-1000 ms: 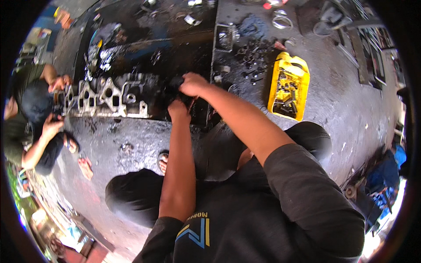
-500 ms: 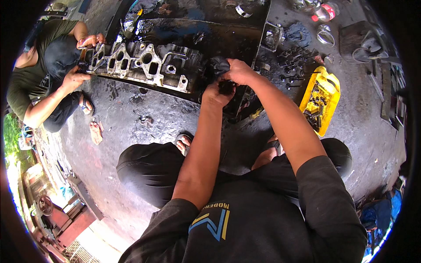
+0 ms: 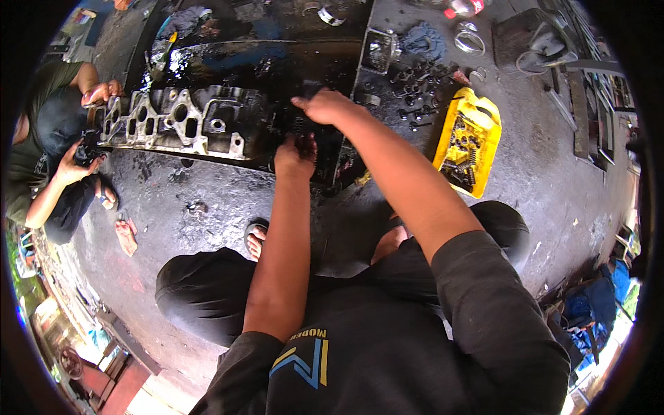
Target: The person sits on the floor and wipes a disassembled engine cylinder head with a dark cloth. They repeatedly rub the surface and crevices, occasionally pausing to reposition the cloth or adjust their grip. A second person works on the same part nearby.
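Note:
A grey metal cylinder head (image 3: 183, 124) with several oval and round ports lies at the edge of a dark, oily tray (image 3: 290, 59). Just past its right end, my left hand (image 3: 296, 155) is closed, its blackened fingers curled upward. What it holds is lost in the dark; a faint coil-like shape shows above the fingers. Beyond it, my right hand (image 3: 328, 108) has its thumb pointing left and its fingers bent over a dark, cloth-like thing (image 3: 312, 88). Another person's hands (image 3: 79, 166) are at the cylinder head's left end, one with something black.
A cut-open yellow jug (image 3: 490, 138) holding springs and small parts stands on the right. Dark valve-like parts (image 3: 417, 111), a blue-grey rag (image 3: 423, 41) and metal rings (image 3: 470, 43) lie near it. A pinkish rag (image 3: 126, 236) lies on the floor (image 3: 166, 221) at left.
My hands, together around a dark bundle before, have come apart, the right now farther out than the left. The view has turned rightward. The other person's near hand has dropped below the cylinder head's end.

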Available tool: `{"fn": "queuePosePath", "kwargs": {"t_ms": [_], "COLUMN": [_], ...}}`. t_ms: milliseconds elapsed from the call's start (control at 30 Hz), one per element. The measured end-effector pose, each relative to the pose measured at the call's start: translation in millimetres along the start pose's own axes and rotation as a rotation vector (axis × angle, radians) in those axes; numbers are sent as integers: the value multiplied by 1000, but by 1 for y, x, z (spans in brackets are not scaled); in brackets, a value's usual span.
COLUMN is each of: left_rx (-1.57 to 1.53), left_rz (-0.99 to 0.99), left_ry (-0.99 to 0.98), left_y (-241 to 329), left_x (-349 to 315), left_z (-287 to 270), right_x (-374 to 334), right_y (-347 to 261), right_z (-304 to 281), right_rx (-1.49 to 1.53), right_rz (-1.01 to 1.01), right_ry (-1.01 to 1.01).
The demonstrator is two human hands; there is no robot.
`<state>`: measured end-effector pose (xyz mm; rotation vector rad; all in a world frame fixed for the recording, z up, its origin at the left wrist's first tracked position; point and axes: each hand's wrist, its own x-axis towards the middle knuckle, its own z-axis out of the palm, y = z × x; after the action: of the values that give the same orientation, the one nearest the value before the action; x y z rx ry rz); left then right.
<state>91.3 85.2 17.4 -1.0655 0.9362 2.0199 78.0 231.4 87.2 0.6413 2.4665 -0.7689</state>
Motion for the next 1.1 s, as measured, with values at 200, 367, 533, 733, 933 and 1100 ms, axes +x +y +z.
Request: {"fn": "queuePosePath", "kwargs": {"t_ms": [200, 367, 533, 733, 933, 1100], "left_rx": [-154, 39, 541, 1862, 1785, 1529], "left_rz": [-20, -63, 328, 1350, 1304, 962], "left_ry": [-310, -316, 52, 69, 23, 59], "left_y": [5, 11, 2, -5, -21, -24], "left_x": [-21, -38, -15, 33, 43, 26], "left_z": [32, 47, 19, -45, -65, -64], "right_x": [-27, -12, -54, -97, -85, -75], "right_y": [-27, 3, 110, 182, 187, 185], "right_z": [-33, -123, -195, -149, -126, -114], "right_rx": [-66, -97, -367, -220, -310, -385], "right_rz": [-187, -203, -285, 17, 62, 59], "right_ry": [15, 111, 511, 314, 278, 173]}}
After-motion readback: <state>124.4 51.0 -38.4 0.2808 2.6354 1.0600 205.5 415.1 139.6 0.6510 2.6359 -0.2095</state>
